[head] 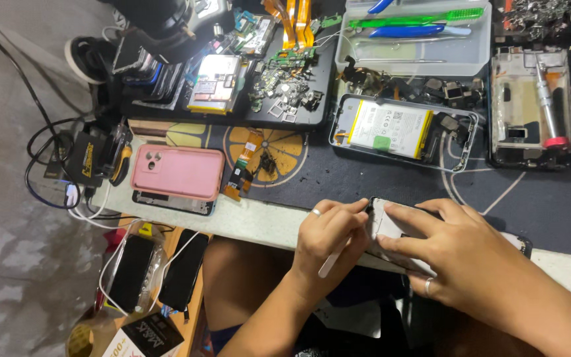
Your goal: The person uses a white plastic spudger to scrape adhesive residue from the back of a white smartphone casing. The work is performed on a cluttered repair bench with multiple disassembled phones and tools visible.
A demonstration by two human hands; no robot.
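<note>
Left hand (328,231) pinches a thin white pry tool (336,256), tip at the phone's (391,228) corner. Right hand (454,254) presses flat on the phone, gripping it at the table's near edge. Likely a prying step; next calls for steady leverage. Phone looks pale-backed, mostly covered.

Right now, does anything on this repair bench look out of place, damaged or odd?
Yes. An opened phone lies back-off on the dark work mat, its white and yellow battery exposed. Small loose metal parts are scattered over the black tray. An orange flex cable lies loose beside the pink phone case.
</note>
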